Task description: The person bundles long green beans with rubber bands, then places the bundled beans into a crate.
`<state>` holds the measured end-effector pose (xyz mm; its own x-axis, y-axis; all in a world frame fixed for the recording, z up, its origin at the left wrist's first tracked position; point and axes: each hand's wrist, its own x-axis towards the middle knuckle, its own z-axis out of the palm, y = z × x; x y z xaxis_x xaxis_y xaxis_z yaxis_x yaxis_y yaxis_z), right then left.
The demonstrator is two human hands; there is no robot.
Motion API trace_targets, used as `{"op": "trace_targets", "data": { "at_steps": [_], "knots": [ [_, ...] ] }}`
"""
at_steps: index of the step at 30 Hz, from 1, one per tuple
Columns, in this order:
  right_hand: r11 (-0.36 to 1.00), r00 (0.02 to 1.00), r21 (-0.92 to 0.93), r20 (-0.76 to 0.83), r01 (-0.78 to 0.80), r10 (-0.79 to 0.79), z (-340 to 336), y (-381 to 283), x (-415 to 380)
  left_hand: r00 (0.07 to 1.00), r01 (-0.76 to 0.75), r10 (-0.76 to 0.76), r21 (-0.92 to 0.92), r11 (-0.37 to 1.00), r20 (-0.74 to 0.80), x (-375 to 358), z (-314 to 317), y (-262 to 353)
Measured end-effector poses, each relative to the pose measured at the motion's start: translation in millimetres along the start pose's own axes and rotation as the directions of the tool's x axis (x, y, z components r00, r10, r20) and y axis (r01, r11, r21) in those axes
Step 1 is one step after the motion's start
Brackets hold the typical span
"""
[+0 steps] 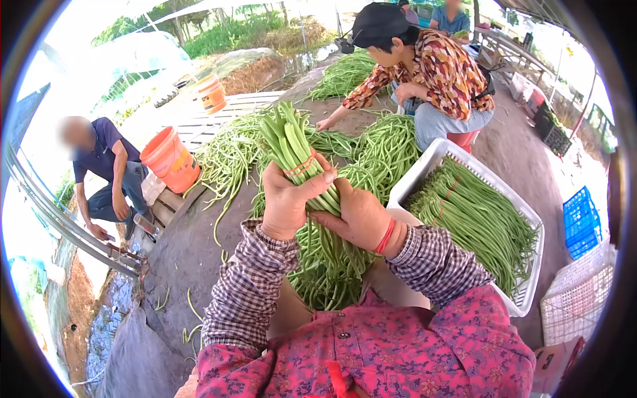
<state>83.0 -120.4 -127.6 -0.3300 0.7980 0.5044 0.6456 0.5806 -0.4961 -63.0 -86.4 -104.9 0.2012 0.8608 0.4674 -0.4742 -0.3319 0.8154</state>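
My left hand point(286, 202) is wrapped round a bundle of green long beans point(286, 138), held up in front of me with its ends pointing away. A red rubber band point(302, 166) circles the bundle near its upper end. My right hand point(361, 217) grips the same bundle lower down, its fingers partly hidden. Another red band point(386, 237) is on my right wrist. Below my hands, the rest of the bundle hangs over loose long beans in my lap. More loose long beans point(388, 156) lie heaped on the dark ground sheet just beyond.
To my right stands a white crate point(539, 265) of bundled long beans point(474, 222). Beyond it are a blue crate point(581, 222) and a white basket point(577, 292). A person point(424, 73) reaches into the heap ahead. Another person point(109, 166) sits left beside an orange bucket point(169, 159).
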Motion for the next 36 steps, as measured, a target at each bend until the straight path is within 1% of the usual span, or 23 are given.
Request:
{"op": "trace_targets", "data": {
  "at_steps": [1,4,5,7,8,10,12,13,16,17,19,20,21,22,24,25,31,33,34,35,36],
  "knots": [
    [1.0,1.0,-0.019,-0.009,0.023,-0.023,0,0,-1,0.998,-0.036,0.036,0.003,0.999,-0.059,0,0,0],
    [0.999,0.998,-0.008,-0.032,0.049,-0.05,3,-2,-7,0.999,0.018,-0.018,-0.005,1.0,-0.039,-1,-3,1],
    [0.999,0.999,0.001,-0.012,0.041,-0.041,2,-2,-8,0.998,0.04,-0.041,-0.037,0.999,-0.043,0,-2,2],
    [1.0,0.999,0.019,0.032,0.021,-0.021,1,-1,-10,0.996,0.073,-0.08,-0.159,0.985,-0.042,-1,-3,-3],
    [0.997,0.998,0.05,-0.001,0.059,-0.059,-1,0,-12,0.994,0.087,-0.098,-0.22,0.972,-0.041,-1,-3,-5],
    [0.984,0.988,0.106,-0.074,0.143,-0.135,-6,4,-10,0.995,0.073,-0.087,-0.236,0.969,-0.05,-1,-5,-4],
    [0.963,0.94,0.123,-0.279,0.239,-0.197,-19,0,-1,0.994,0.04,-0.062,-0.224,0.974,-0.091,-2,-6,-2],
    [0.95,0.899,0.124,-0.378,0.286,-0.221,-23,0,2,0.998,0.025,-0.036,-0.18,0.983,-0.06,-2,-8,-3],
    [0.931,0.894,0.189,-0.39,0.313,-0.222,-18,-1,7,0.999,-0.006,0.003,-0.083,0.997,-0.037,-3,-8,-5],
    [0.935,0.882,0.148,-0.405,0.324,-0.241,-14,-5,7,0.998,-0.021,0.015,-0.096,0.995,-0.061,-5,-6,-5],
    [0.938,0.878,0.106,-0.4,0.331,-0.264,-7,-3,8,0.993,-0.057,0.043,-0.123,0.991,-0.114,-9,2,-3],
    [0.938,0.875,0.085,-0.396,0.336,-0.278,-4,-2,8,0.992,-0.079,0.068,-0.105,0.991,-0.109,-10,2,-4],
    [0.942,0.889,0.107,-0.378,0.319,-0.258,-4,-2,8,0.99,-0.102,0.093,-0.086,0.991,-0.105,-12,1,-6],
    [0.947,0.924,0.163,-0.315,0.277,-0.217,-4,-3,8,0.988,-0.124,0.117,-0.066,0.99,-0.1,-13,0,-7],
    [0.948,0.975,0.265,-0.181,0.177,-0.131,-7,-5,6,0.995,-0.074,0.056,-0.23,0.97,-0.083,-15,-2,-11],
    [0.94,0.973,0.276,-0.17,0.2,-0.157,-8,-4,6,0.997,-0.047,0.027,-0.31,0.95,-0.07,-15,-3,-13],
    [0.875,0.928,0.308,-0.136,0.373,-0.348,-13,6,12,0.999,0.006,-0.019,-0.383,0.924,-0.03,-17,-14,-26],
    [0.835,0.898,0.333,-0.114,0.437,-0.425,-16,11,13,1.0,0.011,-0.017,-0.468,0.883,-0.009,-16,-17,-31],
    [0.835,0.94,0.432,-0.138,0.34,-0.312,-16,11,12,1.0,0.014,-0.016,-0.509,0.861,0.001,-16,-18,-32],
    [0.814,0.97,0.528,-0.148,0.243,-0.193,-17,10,9,0.998,0.027,0.004,-0.531,0.847,0.056,-16,-20,-30],
    [0.772,0.987,0.618,-0.144,0.147,-0.073,-17,9,6,0.997,0.027,0.012,-0.514,0.857,0.071,-16,-20,-31]
  ]
}}
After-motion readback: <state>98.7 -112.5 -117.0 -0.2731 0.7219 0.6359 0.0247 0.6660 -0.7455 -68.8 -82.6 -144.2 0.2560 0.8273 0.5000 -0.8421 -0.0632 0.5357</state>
